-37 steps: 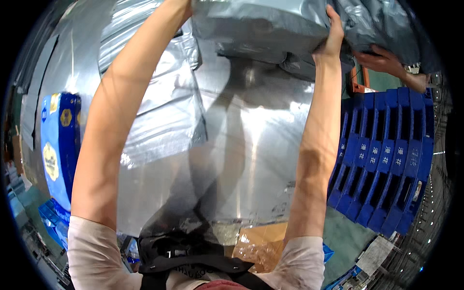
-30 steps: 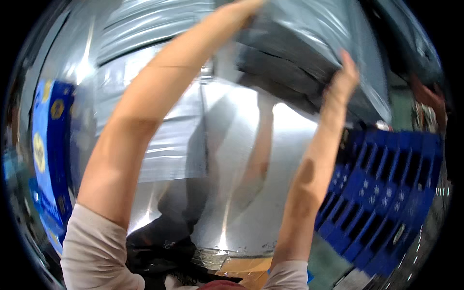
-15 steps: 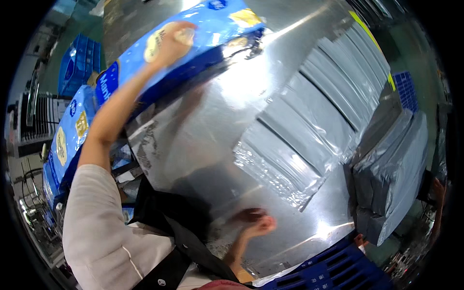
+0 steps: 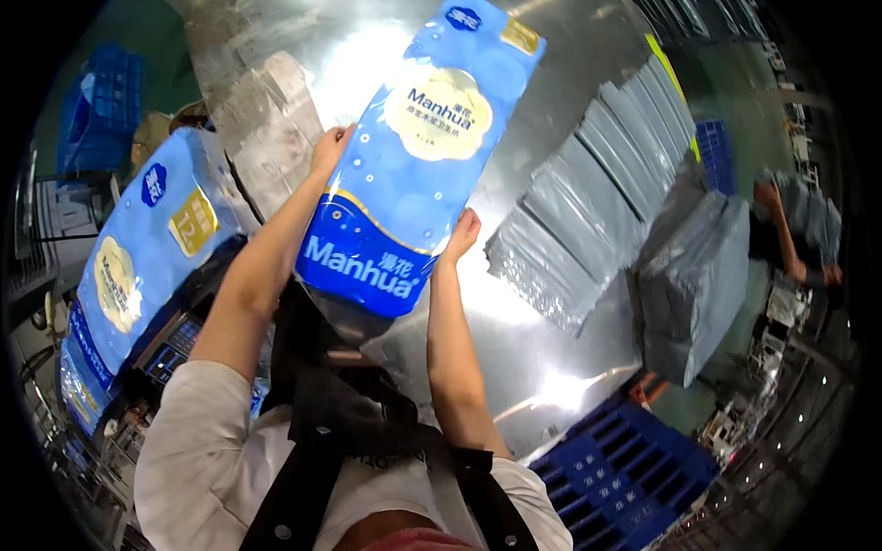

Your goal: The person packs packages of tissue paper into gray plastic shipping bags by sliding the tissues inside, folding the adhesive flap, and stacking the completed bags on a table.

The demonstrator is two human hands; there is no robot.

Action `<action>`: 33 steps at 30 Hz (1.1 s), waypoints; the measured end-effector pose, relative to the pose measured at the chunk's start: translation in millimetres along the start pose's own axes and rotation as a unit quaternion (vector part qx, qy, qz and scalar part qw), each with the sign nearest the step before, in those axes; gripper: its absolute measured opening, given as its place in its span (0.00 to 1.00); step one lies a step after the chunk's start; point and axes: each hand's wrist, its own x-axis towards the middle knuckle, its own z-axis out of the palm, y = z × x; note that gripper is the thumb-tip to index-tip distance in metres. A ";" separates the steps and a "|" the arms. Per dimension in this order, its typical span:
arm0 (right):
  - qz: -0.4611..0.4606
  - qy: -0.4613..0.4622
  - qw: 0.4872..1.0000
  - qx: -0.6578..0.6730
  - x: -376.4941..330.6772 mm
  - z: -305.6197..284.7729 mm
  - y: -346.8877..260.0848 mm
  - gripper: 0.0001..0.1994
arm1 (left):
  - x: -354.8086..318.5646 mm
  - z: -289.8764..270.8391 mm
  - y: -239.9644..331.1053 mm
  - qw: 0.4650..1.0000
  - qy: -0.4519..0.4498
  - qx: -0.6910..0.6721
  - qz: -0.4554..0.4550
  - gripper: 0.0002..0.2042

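Two hands clamp a long blue plastic pack of tissue rolls (image 4: pixel 413 156) over the shiny steel surface (image 4: pixel 551 358): left hand (image 4: pixel 329 149) and right hand (image 4: pixel 462 234) fingers pressed flat against opposite edges, steadying its length.

The blue pack (image 4: pixel 415 156) held up between the left hand (image 4: pixel 329 151) and the right hand (image 4: pixel 459 237) covers the middle of the steel table (image 4: pixel 542 367). Bare metal lies open just right of the right forearm, toward the near edge. Farther right, a fanned row of grey mailer bags (image 4: pixel 588 202) and a heaped grey stack (image 4: pixel 694 285) block the way. On the left, another blue pack (image 4: pixel 138 266) and a pale bag pile (image 4: pixel 271 129) crowd the surface. Blue crates (image 4: pixel 625 468) stand beyond the near edge.
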 end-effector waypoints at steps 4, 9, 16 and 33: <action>0.102 -0.209 0.945 0.232 -27.1 -54.2 -68.9 0.23 | -73.3 27.8 104.6 0.820 -0.219 -0.506 -0.156 0.23; 0.131 -0.280 0.931 0.192 -75.5 -111.9 -165.8 0.22 | -140.5 19.4 197.9 0.858 -0.336 -0.374 -0.103 0.22; -0.080 -0.210 0.964 0.143 -161.3 -242.6 -157.3 0.26 | -262.0 72.6 227.3 0.854 -0.376 -0.357 -0.055 0.22; -0.456 0.181 0.747 -0.448 -78.8 -395.4 -96.6 0.26 | -298.1 205.2 110.7 0.874 -0.155 0.114 0.446 0.13</action>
